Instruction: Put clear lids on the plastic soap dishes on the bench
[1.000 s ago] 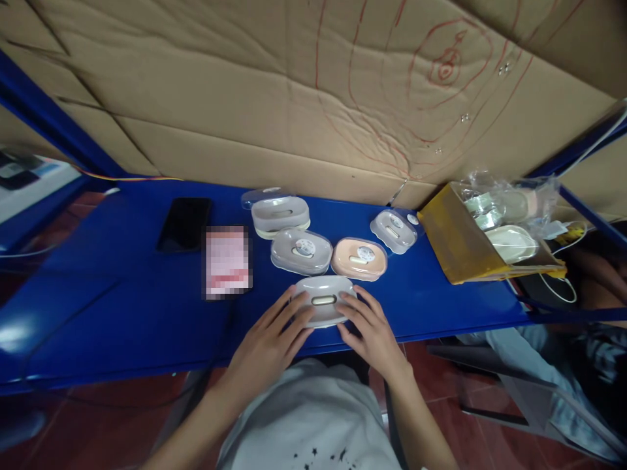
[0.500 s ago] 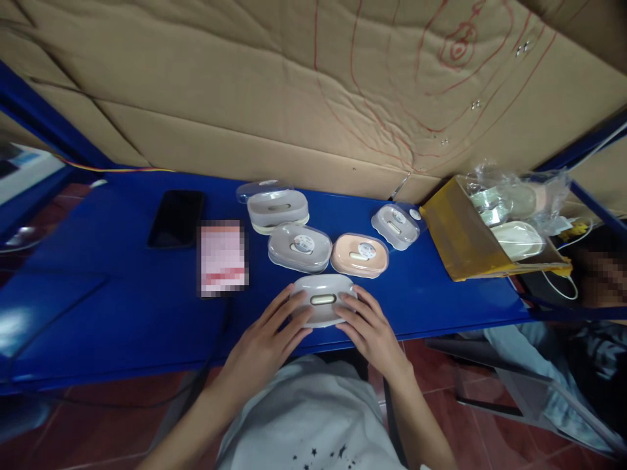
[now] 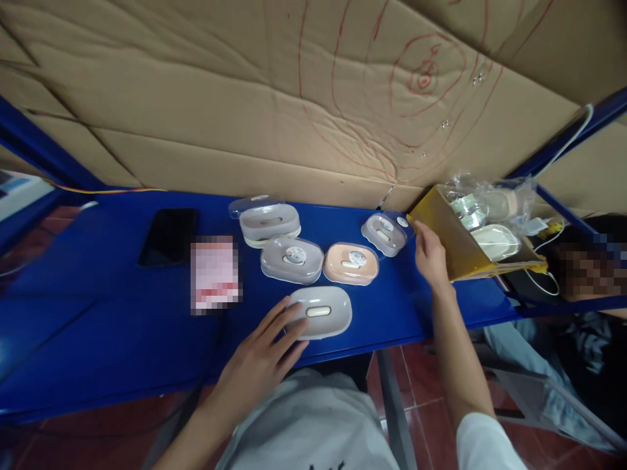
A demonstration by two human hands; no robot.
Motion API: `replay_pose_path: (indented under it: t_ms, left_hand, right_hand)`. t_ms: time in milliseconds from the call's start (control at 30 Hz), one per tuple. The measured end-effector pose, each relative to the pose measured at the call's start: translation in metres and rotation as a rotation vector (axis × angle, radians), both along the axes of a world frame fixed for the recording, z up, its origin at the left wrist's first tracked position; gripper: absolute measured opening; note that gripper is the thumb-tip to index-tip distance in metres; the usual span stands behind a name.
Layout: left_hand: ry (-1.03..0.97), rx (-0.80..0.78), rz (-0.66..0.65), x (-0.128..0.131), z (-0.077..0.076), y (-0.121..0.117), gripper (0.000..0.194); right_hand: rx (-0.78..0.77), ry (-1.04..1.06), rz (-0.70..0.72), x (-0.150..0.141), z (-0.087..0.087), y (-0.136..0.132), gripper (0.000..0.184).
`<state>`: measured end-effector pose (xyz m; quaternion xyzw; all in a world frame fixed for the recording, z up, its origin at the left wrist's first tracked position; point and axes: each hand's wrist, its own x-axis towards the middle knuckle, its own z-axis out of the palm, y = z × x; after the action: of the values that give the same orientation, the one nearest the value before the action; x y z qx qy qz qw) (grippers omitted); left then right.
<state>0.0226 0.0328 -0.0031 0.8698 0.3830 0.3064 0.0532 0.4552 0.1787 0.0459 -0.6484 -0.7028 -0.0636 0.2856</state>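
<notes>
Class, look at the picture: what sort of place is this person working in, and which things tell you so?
Probably a small packing or assembly workstation. Several lidded plastic soap boxes sit in a cluster on a blue metal bench, a yellow carton holds more bagged ones, and flattened cardboard lines the back.

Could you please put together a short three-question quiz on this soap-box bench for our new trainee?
1. True or false: the left hand rests on the grey soap box nearest the person.
2. What colour is the one box that is not grey?
3. The right hand is at: A) the phone, B) the yellow carton, C) the cardboard wall.

Key: 1 true; 2 peach; 3 B.
</notes>
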Motion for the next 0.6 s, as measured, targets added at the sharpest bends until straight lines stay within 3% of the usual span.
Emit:
replay_pose_path:
  t_ms: [100,167,233,333,467,600]
  left_hand:
    - [-0.02,-0.016,0.001,0.0,0.001,-0.001,0.03]
    - [-0.029,-0.016,0.004,0.0,0.002,-0.001,0.03]
    - [-0.031,-0.018,0.006,0.0,0.003,-0.001,0.029]
    - [-0.022,-0.018,0.003,0.001,0.003,0.001,0.029]
    - [-0.016,-0.024,0.009,0.0,0.001,0.001,0.029]
    - [-0.067,-0.051,0.001,0.0,0.001,-0.001,0.032]
  right_hand:
    - [-0.12,-0.076,0.0,0.024,-0.008,0.046,0.05]
    - [-0.146,-0.093,0.001,0.027,-0.018,0.052,0.047]
    - [-0.156,-0.107,-0.027,0.027,-0.028,0.041,0.044]
    - [-0.159,-0.107,-0.086,0.03,-0.036,0.005,0.051]
    - [-0.139,-0.067,-0.135,0.029,-0.038,-0.063,0.063]
    - [-0.054,0.196,-0.112,-0.004,-0.04,-0.136,0.066]
